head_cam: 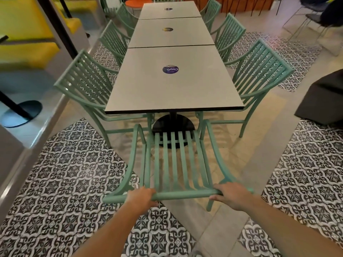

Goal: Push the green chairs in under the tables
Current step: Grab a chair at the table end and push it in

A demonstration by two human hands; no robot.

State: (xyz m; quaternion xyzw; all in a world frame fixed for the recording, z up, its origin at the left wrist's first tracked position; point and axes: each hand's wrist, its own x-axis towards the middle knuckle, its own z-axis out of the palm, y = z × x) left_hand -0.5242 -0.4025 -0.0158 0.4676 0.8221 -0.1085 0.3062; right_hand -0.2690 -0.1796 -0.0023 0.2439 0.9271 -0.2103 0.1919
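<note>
Left hand and right hand forward, fingers curled.

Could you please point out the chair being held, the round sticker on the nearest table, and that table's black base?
Chair (174, 160): head view, on a middle seat slat.
Sticker (170, 69): head view, on its centre.
Base (173, 123): head view, on the dome under the tabletop.

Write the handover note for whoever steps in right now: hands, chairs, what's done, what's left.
Left hand and right hand both grip the top rail of the end chair. That chair faces the near table, its seat still out in front of the table edge. The side chairs, such as the near left one and the near right one, look tucked in. Left: push the end chair straight in toward the table base.
</note>
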